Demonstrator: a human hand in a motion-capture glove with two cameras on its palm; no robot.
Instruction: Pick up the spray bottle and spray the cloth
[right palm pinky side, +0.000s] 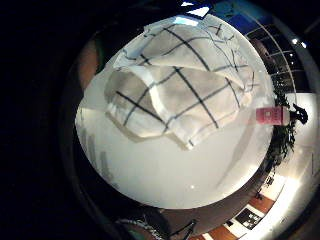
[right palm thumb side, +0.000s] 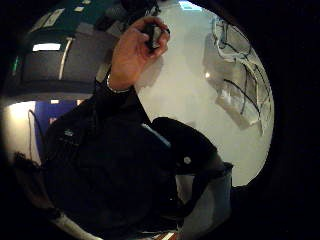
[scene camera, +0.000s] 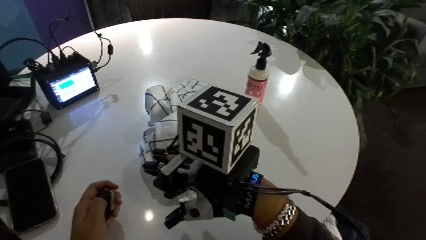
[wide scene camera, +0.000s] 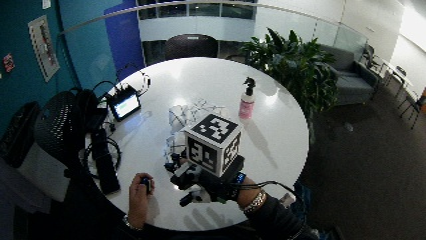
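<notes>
On the round white table (scene camera: 306, 130) stands the spray bottle (scene camera: 258, 76), pink with a black trigger head, upright near the far right edge. Left of it and nearer to me, the white cloth (scene camera: 163, 107) with dark check lines lies crumpled. My gloved right hand (scene camera: 193, 187) hovers just in front of the cloth, well short of the bottle, fingers relaxed and holding nothing. The little finger side palm view looks down on the cloth (right palm pinky side: 180, 85), with the bottle (right palm pinky side: 272, 116) beyond it. In the wide outside view, the bottle (wide scene camera: 247, 102) stands right of the cloth (wide scene camera: 190, 112).
A bare left hand (scene camera: 96, 210) holds a small dark object at the near edge. A small screen device (scene camera: 66, 85) with cables sits far left, and a dark phone (scene camera: 26, 195) near left. Plants (scene camera: 346, 35) stand beyond the table's right rim.
</notes>
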